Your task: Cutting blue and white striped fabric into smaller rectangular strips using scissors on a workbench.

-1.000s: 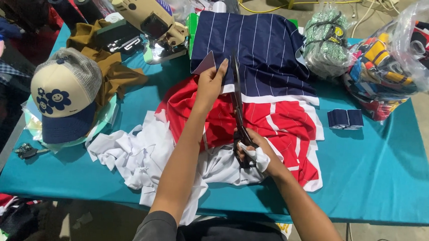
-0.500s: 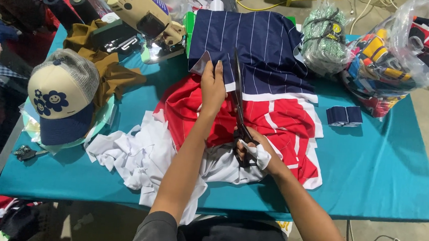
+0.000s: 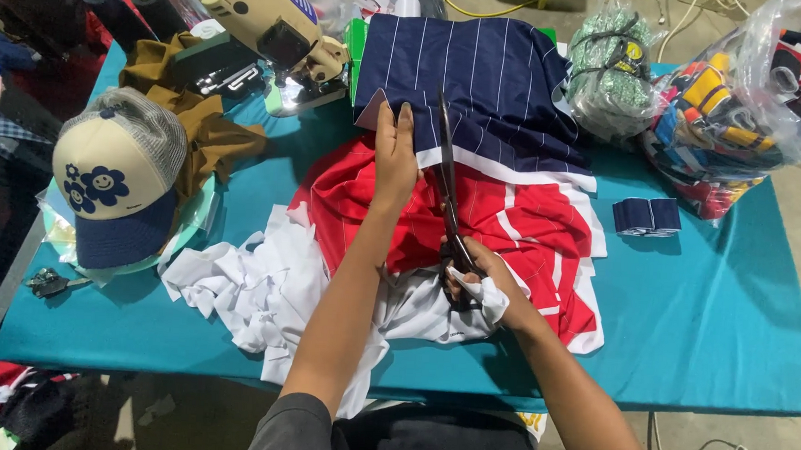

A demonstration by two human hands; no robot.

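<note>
My right hand (image 3: 482, 284), with white tape around one finger, grips the handles of long black scissors (image 3: 447, 186). The blades point away from me across a navy pinstriped fabric (image 3: 493, 82) and a red and white striped fabric (image 3: 521, 228). My left hand (image 3: 394, 152) lies flat on the cloth just left of the blades, fingertips at the navy fabric's near edge. Both fabrics rest on a teal table (image 3: 719, 319).
White cloth scraps (image 3: 257, 290) pile at the table's near edge. A cream and navy cap (image 3: 111, 180) and brown cloth (image 3: 207, 130) sit at left, a sewing machine (image 3: 256, 8) behind. Clear bags of goods (image 3: 751, 98) and two small navy pieces (image 3: 647, 215) lie at right.
My left hand has slid slightly farther up the cloth toward the navy fabric. The scissors and right hand stay almost in place.
</note>
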